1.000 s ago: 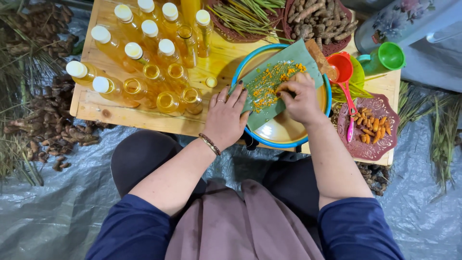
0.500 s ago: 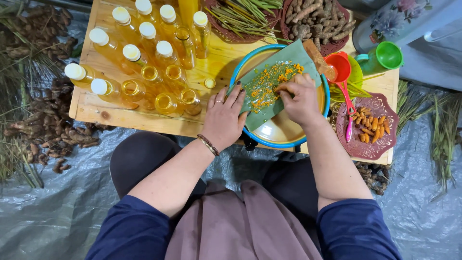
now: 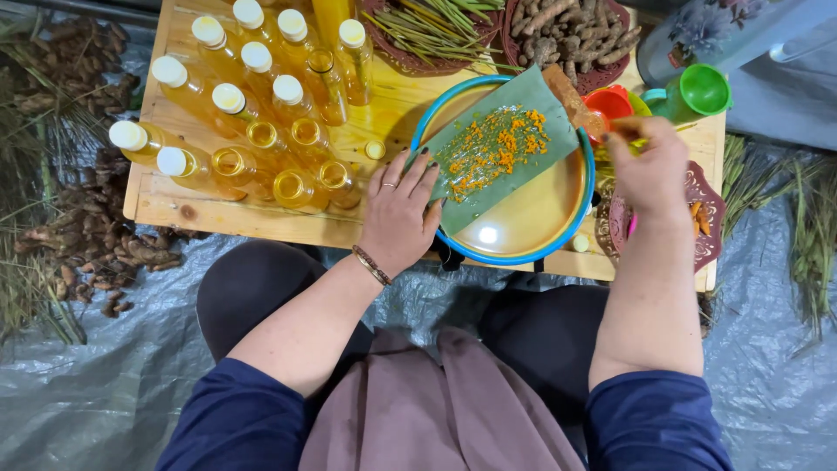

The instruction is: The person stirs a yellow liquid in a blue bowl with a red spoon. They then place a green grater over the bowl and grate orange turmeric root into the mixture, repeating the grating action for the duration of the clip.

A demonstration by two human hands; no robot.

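Grater board (image 3: 506,161), green and flat, lies tilted across the blue-rimmed basin (image 3: 558,231), which sits on the wooden table (image 3: 261,222). I read my left hand (image 3: 399,214) as pressed flat on the board's lower left corner, fingers spread, holding nothing but pinning it. Orange gratings (image 3: 493,153) are heaped on the board just beyond those fingertips; this portion I judge done.

My right hand (image 3: 649,166) is off the board, to its right, loosely curled above the patterned red plate (image 3: 706,218) of orange root pieces. Whether it holds a piece I cannot tell; the fingers hide the palm. A red funnel (image 3: 608,105) and green funnel (image 3: 704,89) stand just past that hand.

Outward from the left hand stand bottles (image 3: 261,113) of yellow liquid: several capped white, several filled but open. My judgement: grating is partway, with roots left on the plate and in the far basket (image 3: 567,35), and capping is unfinished.
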